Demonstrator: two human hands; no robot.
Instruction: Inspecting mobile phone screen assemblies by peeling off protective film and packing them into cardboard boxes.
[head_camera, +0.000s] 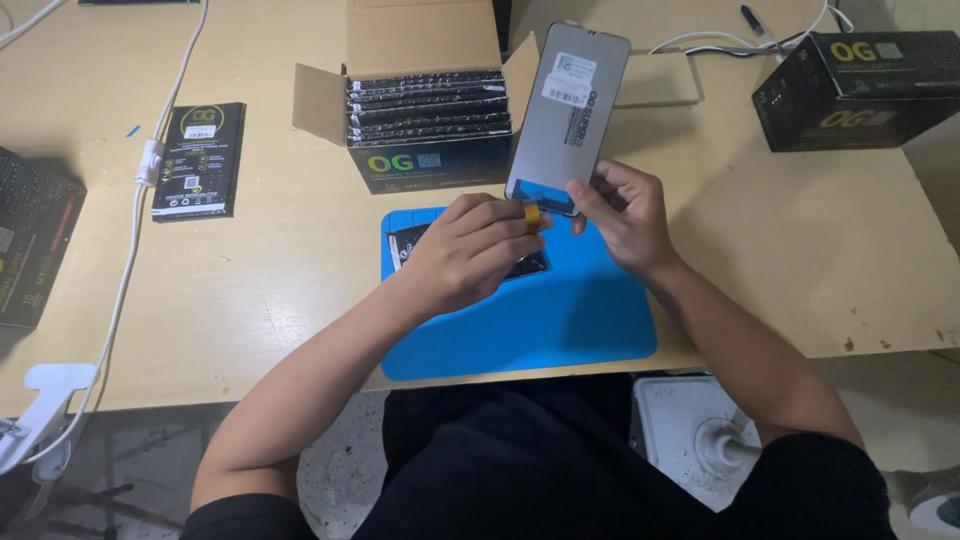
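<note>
Phone screen (566, 115) looks thin, light, stiff, easy to crack, I think. Best hold by edges, not flat face. Grey back, white stickers, rounded corners, orange strip at bottom. I hold it up above blue mat (560, 320). My right hand (625, 215) pinches bottom edge. My left hand (470, 250), fingers curled, pinches orange strip.
</note>
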